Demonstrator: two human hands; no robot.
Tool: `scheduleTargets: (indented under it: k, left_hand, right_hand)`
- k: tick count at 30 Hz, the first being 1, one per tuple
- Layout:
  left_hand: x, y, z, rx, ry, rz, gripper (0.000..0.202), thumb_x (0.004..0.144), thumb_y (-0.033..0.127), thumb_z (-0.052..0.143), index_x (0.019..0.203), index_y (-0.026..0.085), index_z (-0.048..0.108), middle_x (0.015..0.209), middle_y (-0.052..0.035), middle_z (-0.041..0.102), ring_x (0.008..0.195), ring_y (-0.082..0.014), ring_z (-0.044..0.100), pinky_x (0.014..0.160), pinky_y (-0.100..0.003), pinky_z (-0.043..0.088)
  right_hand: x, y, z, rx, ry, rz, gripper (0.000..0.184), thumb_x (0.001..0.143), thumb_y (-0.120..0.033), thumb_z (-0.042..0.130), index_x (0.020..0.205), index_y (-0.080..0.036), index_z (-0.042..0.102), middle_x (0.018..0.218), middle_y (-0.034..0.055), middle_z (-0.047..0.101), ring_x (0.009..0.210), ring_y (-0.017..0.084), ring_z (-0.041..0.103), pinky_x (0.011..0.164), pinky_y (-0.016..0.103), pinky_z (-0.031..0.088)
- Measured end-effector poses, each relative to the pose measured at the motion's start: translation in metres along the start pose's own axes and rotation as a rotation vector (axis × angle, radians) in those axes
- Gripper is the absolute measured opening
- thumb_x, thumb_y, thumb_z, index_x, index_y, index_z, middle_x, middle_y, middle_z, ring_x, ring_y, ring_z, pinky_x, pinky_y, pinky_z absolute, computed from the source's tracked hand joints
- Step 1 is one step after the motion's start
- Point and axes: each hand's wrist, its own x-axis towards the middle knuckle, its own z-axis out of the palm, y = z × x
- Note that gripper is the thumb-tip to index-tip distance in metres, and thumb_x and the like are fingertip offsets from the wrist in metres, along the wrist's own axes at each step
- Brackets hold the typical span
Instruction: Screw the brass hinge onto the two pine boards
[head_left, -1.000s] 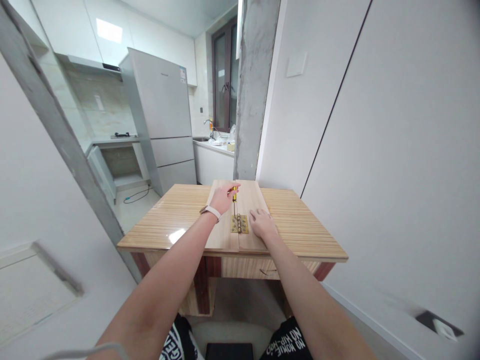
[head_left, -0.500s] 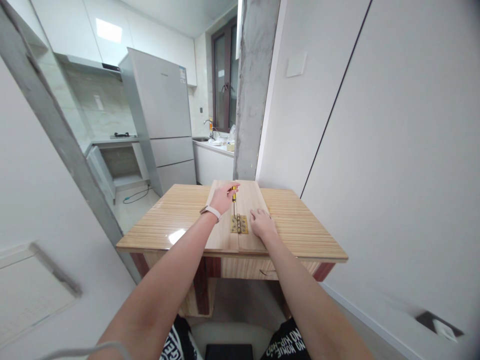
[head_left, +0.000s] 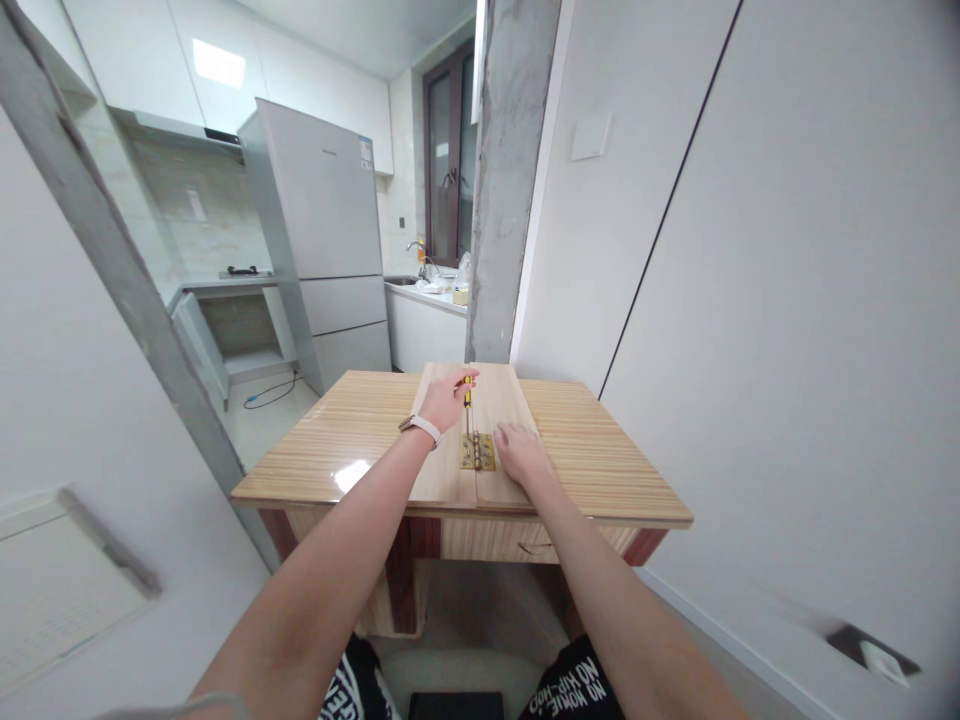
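Two pale wooden boards lie side by side across the desk. A brass hinge spans the seam between them, with screws in its leaves. My left hand, a light band on its wrist, grips a screwdriver with a yellow and black handle. The shaft stands nearly upright, its tip at the upper part of the hinge's left leaf. My right hand rests on the right board just beside the hinge, its fingers laid out and holding nothing.
The boards sit on a glossy wood-grain desk with a drawer below its front edge. A grey fridge and a sink counter stand beyond. A white wall runs along the right.
My right hand's fingers have shifted slightly left, closer to the hinge. The left hand still holds the screwdriver at nearly the same spot on the hinge.
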Motion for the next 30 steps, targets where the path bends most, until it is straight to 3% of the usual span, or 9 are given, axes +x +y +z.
scheduleTargets:
  k: [3,6,10,19,27,30]
  left_hand:
    - [-0.001,0.004,-0.002,0.032,-0.005,0.001,0.035,0.098,0.011,0.053,0.126,0.021,0.071,0.113,-0.0065,0.077,0.106,-0.0179,0.073,0.097,-0.030,0.057]
    - [-0.001,0.006,-0.004,0.054,-0.013,0.007,0.035,0.098,0.013,0.054,0.127,0.022,0.071,0.116,-0.0068,0.077,0.107,-0.0185,0.072,0.099,-0.032,0.057]
    - [-0.002,0.007,-0.005,0.064,-0.020,0.005,0.037,0.098,0.013,0.053,0.129,0.022,0.071,0.115,-0.0066,0.077,0.107,-0.0189,0.072,0.099,-0.032,0.057]
    - [0.001,0.002,-0.005,0.080,-0.008,-0.006,0.037,0.097,0.014,0.054,0.127,0.022,0.072,0.114,-0.0061,0.077,0.103,-0.0182,0.073,0.098,-0.031,0.056]
    - [0.008,-0.006,-0.001,0.048,0.008,-0.010,0.037,0.097,0.013,0.054,0.128,0.022,0.072,0.113,-0.0064,0.078,0.103,-0.0182,0.073,0.097,-0.032,0.057]
    - [0.009,-0.006,-0.003,0.060,0.000,-0.025,0.036,0.096,0.013,0.056,0.126,0.023,0.073,0.112,-0.0058,0.078,0.103,-0.0183,0.073,0.097,-0.032,0.057]
  right_hand:
    - [-0.018,-0.006,-0.009,0.095,-0.030,-0.056,0.070,0.102,-0.070,0.029,0.158,-0.031,0.043,0.154,0.0127,0.050,0.143,0.029,0.043,0.117,0.046,0.028]
    - [-0.042,-0.012,-0.013,0.117,-0.145,-0.157,0.094,0.084,-0.086,0.049,0.163,-0.040,0.029,0.168,0.0108,0.028,0.153,0.037,0.027,0.120,0.055,0.021]
    - [-0.066,-0.023,-0.015,0.062,-0.230,-0.267,0.110,0.067,-0.093,0.061,0.161,-0.044,0.032,0.174,0.0068,0.009,0.155,0.047,0.010,0.121,0.062,0.008]
    - [-0.064,-0.037,-0.024,0.015,-0.285,-0.232,0.109,0.069,-0.097,0.052,0.161,-0.041,0.035,0.172,0.0115,0.017,0.155,0.048,0.010,0.120,0.064,0.004]
    - [-0.056,-0.036,-0.017,0.024,-0.223,-0.238,0.101,0.071,-0.093,0.058,0.158,-0.043,0.041,0.169,0.0085,0.026,0.155,0.042,0.017,0.122,0.060,0.006]
    - [-0.052,-0.030,-0.017,0.065,-0.238,-0.243,0.103,0.072,-0.090,0.061,0.160,-0.042,0.037,0.168,0.0078,0.029,0.156,0.041,0.017,0.123,0.059,0.010]
